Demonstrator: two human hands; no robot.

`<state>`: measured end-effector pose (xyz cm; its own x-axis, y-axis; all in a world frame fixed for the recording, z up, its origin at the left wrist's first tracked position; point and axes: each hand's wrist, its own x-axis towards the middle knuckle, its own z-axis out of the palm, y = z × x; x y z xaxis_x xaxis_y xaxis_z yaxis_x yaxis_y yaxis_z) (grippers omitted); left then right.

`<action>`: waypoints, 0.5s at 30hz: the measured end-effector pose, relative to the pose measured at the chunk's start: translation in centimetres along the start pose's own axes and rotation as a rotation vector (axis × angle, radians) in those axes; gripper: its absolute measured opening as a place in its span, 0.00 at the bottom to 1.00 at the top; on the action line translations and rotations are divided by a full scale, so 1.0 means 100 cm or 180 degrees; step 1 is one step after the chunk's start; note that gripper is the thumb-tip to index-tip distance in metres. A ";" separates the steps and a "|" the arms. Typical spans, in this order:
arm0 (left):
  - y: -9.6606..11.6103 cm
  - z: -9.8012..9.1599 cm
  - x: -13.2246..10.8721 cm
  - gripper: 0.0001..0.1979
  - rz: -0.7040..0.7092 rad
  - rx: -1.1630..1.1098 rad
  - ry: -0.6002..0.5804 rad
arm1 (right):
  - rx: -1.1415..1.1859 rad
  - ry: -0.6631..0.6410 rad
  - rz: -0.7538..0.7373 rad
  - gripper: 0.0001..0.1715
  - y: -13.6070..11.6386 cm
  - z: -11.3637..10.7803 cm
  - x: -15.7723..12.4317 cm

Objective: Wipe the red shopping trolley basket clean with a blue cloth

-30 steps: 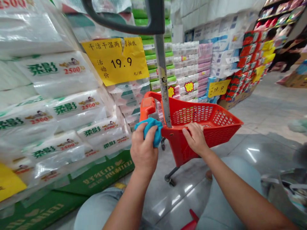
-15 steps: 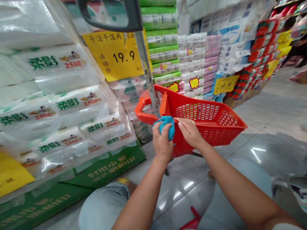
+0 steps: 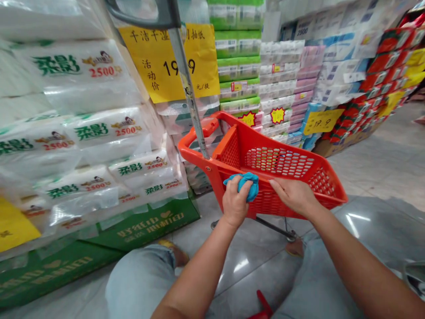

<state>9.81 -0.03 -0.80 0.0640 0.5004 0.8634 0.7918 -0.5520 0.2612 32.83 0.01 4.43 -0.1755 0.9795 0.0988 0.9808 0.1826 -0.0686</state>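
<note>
A red plastic shopping basket on wheels [image 3: 299,166] stands on the floor in front of me, with a grey metal pull handle [image 3: 186,84] rising from its left end. My left hand [image 3: 235,204] is closed on a crumpled blue cloth [image 3: 247,182] and presses it against the basket's near rim. My right hand [image 3: 294,194] rests on that same rim just to the right, fingers laid over the edge and holding it. My knees in light blue trousers show at the bottom.
Stacked packs of white tissue [image 3: 76,133] fill the left, with a yellow price sign reading 19.9 [image 3: 169,62]. More stacked tissue goods [image 3: 282,84] and red packs [image 3: 385,66] line the back. Green cartons [image 3: 99,248] lie low on the left. Glossy grey floor tiles [image 3: 375,173] stretch to the right.
The basket has turned so its long side faces me. My left hand with the cloth slid right along the rim, and my right hand shifted further right.
</note>
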 end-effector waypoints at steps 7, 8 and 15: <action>-0.013 -0.003 -0.006 0.26 -0.0661 0.0048 0.0493 | -0.0145 -0.0435 -0.0102 0.39 0.006 -0.005 -0.005; -0.010 0.001 -0.011 0.27 -0.0689 0.0029 0.0470 | -0.0179 -0.0439 -0.0089 0.39 0.001 -0.004 -0.006; -0.024 -0.002 -0.029 0.17 -0.0863 -0.0183 0.0268 | -0.0015 -0.0573 -0.0242 0.36 -0.037 -0.006 -0.018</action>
<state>7.61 -0.33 -3.79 -0.1980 0.5790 0.7909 0.7372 -0.4438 0.5094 29.59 -2.51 5.06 -0.2612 0.9623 -0.0757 0.9644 0.2568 -0.0630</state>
